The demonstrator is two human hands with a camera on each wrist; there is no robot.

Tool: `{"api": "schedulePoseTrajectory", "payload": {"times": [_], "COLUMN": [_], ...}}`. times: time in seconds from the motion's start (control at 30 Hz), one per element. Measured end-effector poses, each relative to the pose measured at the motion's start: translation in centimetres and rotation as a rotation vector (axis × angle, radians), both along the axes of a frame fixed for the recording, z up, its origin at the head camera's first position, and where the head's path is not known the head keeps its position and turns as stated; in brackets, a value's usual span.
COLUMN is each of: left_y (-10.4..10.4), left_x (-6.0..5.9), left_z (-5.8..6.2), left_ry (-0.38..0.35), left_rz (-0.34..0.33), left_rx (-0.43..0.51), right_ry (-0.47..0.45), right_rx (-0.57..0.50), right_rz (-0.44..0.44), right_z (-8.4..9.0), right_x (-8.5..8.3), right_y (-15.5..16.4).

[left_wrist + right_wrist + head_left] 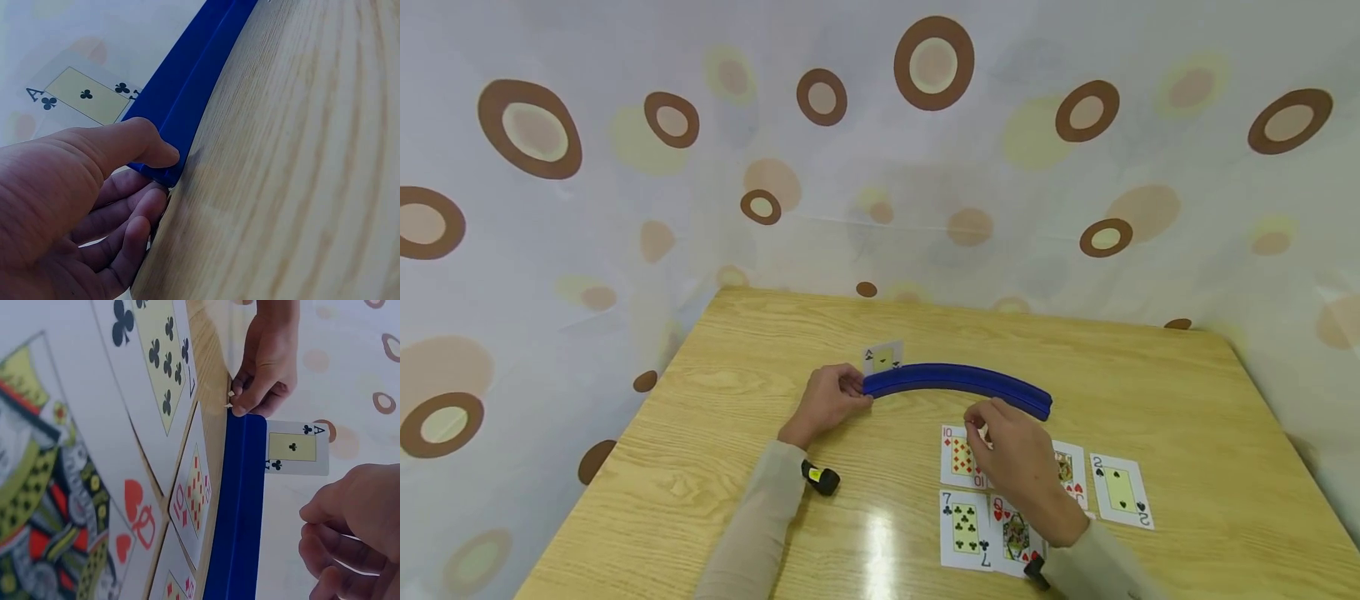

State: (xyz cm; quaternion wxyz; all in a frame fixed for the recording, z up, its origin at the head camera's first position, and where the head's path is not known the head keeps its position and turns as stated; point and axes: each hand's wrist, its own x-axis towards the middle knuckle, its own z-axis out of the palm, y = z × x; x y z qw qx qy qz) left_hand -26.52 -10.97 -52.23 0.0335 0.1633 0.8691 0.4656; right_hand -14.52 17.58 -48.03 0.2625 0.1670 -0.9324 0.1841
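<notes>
Looking down from the head view, the curved blue plastic card rack [958,383] sits on the light wood-grain table [737,467], and I'll place everything off that. The person's left hand [829,400] pinches the rack's left end, thumb on top and fingers curled at the tip. An ace of clubs playing card [882,358] stands upright in the rack right beside that end. The right hand [1011,454] hovers just on the near side of the rack, fingers bent and bunched; can't tell if it's holding anything. Under and around it, face up near the rack: a ten of diamonds card [958,457], a seven of clubs card [965,529], a queen of hearts card [1017,535], and a two of spades card [1122,490] off past the rack's right end.

Left wrist view: the thumb [134,147] presses the rack's [190,81] top edge while the fingers [128,215] curl below its end, so a solid grip. The ace [84,95] pokes up behind it.

Right wrist view: the right hand's knuckles [356,525] hang beside the rack [240,506], fingers loosely curled, apart from it. The other hand [269,362] holds the far end, with the ace [295,448] slotted just next to it.
</notes>
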Motion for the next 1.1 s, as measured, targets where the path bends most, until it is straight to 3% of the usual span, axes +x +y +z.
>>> {"api": "schedulePoseTrajectory", "payload": {"times": [0.37, 0.77, 1.1], "left_y": [0.2, 0.2, 0.3], "left_x": [0.0, 0.0, 0.1], "left_z": [0.1, 0.1, 0.2], "left_ry": [-0.01, -0.002, 0.008], "left_rz": [0.009, 0.01, -0.015], "left_rx": [-0.01, 0.0, 0.02], "right_ry": [0.039, 0.021, -0.125], "right_rx": [-0.093, -0.059, -0.055], "right_rz": [0.041, 0.087, 0.099], "right_z": [0.3, 1.0, 1.4], "right_x": [-3.4, -7.1, -9.2], "right_y": [-2.2, -4.4, -6.2]}}
